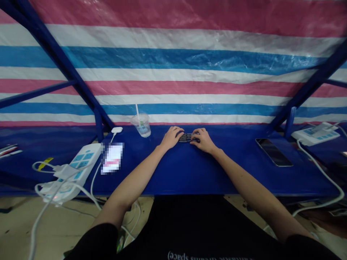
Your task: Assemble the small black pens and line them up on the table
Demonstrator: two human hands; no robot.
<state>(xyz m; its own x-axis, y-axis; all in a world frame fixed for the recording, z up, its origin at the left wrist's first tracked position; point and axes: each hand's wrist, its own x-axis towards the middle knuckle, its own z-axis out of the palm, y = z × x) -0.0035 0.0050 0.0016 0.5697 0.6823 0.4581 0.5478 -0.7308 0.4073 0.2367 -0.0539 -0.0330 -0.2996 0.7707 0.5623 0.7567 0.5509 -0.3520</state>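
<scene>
Both of my arms reach forward over a blue table (189,173). My left hand (171,137) and my right hand (204,140) meet at the far middle of the table, fingers curled round a small dark object (187,137) between them. The object is black, low and ridged; I cannot make out what it is. Each hand grips one end of it, and it rests on or just above the table top.
A clear plastic cup with a straw (141,124) stands left of my hands. A white power strip (73,169) with cables lies at the left edge, beside a blurred-out phone (112,157). A dark phone (273,152) lies at right, another power strip (316,134) beyond. Striped tarpaulin (173,72) backs the table.
</scene>
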